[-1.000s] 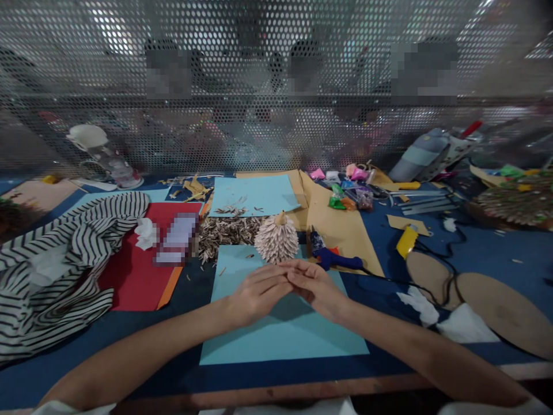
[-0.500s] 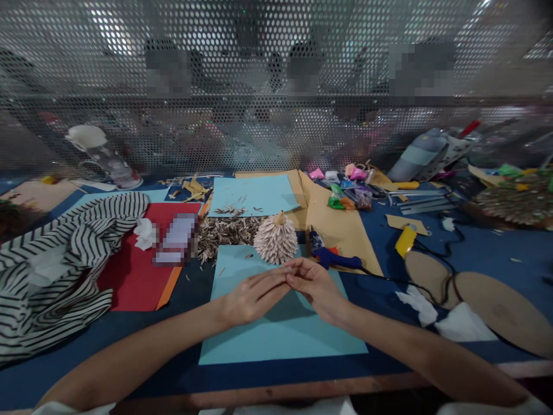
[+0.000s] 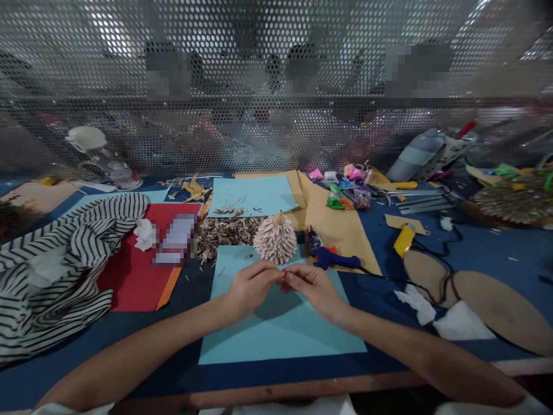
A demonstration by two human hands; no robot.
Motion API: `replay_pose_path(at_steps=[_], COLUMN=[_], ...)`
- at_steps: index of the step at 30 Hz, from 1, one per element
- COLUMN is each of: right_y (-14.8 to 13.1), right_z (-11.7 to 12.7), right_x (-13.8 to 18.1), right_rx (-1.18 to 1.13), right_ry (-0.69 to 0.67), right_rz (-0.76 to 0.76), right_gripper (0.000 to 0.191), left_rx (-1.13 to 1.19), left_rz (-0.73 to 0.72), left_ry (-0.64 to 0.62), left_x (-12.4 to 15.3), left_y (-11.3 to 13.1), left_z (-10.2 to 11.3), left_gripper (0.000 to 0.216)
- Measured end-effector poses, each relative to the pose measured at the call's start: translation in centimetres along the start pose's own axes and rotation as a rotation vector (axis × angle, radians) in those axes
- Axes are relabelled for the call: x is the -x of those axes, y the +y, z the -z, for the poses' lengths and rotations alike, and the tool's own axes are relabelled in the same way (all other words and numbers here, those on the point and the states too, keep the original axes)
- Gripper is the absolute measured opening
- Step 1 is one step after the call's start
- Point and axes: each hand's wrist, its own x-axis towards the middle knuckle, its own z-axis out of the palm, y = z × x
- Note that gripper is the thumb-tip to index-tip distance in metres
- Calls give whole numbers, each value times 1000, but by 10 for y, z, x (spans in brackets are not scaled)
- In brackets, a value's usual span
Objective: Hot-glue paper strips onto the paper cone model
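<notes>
My left hand [image 3: 253, 288] and my right hand [image 3: 311, 288] meet over a light blue sheet [image 3: 280, 340], fingertips pinched together. Whatever they hold, if anything, is too small or hidden to make out. Just beyond my fingers stands a cone [image 3: 275, 239] covered in overlapping pale seed husks, its pointed tip upward. Left of it lies a pile of striped sunflower-seed husks [image 3: 224, 233]. A blue hot glue gun [image 3: 337, 259] rests to the right of the cone, on brown paper [image 3: 334, 222], its black cord running right.
Striped cloth [image 3: 82, 253] and a red sheet [image 3: 129, 274] with a blurred phone-like object [image 3: 175, 239] lie left. Right are cardboard discs [image 3: 501, 308], tissues [image 3: 462, 323], a yellow cutter [image 3: 405, 240] and bottles [image 3: 419, 153]. Small coloured packets [image 3: 345, 193] sit behind. A perforated metal screen [image 3: 259, 127] closes the back.
My left hand's fingers have bent more, and its knuckles have risen. My right hand has shifted slightly down. The cone and the glue gun stay where they were.
</notes>
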Motion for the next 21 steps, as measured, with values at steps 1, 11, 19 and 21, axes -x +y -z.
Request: replay_pose_path(at_steps=[1, 11, 19, 21], right_y=[0, -3, -12, -15], right_z=[0, -1, -1, 3], right_x=[0, 1, 1, 3], right_rx=[8, -119, -146, 45], right_ry=[-12, -71, -88, -60], right_rz=[-2, -54, -107, -8], right_gripper=[25, 19, 19, 21], left_rx=[-10, 8, -328, -282], left_rz=[-3, 171, -309, -195], left_ry=[6, -63, -221, -170], left_x=[0, 12, -2, -6], left_y=[0, -6, -6, -4], left_z=[0, -6, 16, 19], left_gripper=[15, 15, 28, 22])
